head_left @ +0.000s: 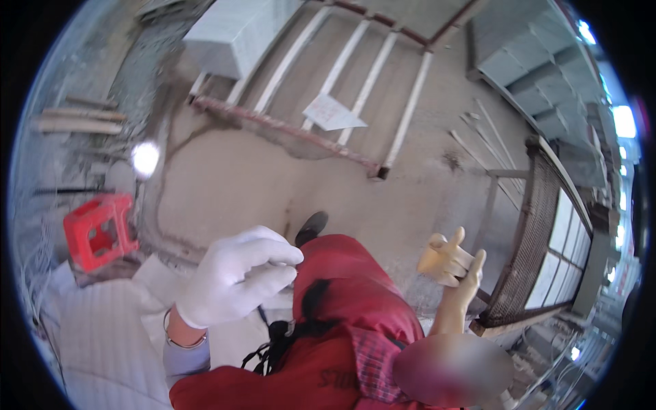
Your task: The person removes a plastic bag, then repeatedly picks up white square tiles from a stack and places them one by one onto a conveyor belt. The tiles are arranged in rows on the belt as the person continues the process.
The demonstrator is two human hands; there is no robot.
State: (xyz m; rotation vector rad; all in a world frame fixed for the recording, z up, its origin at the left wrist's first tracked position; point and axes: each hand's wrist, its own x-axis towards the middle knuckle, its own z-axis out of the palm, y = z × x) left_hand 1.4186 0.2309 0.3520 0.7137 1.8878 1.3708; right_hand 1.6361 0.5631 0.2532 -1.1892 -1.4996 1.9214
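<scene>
The left hand (236,277), in a white glove, is curled narrow, fingertips pinched over red trousers (355,287); what they pinch is too small to tell. The right hand (452,263), in a cream glove, is raised with fingers half open, holding nothing. A red plastic stool (98,232) sits at nine o'clock. At twelve o'clock a white sheet (331,113) lies on a railed metal frame (342,75). Bare concrete floor (239,178) lies open between.

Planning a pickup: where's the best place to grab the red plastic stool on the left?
Probably hook fingers through the cut-out openings in the top of the red stool, coming from above. It seems to stand upright, its slotted top facing up and its legs below.
</scene>
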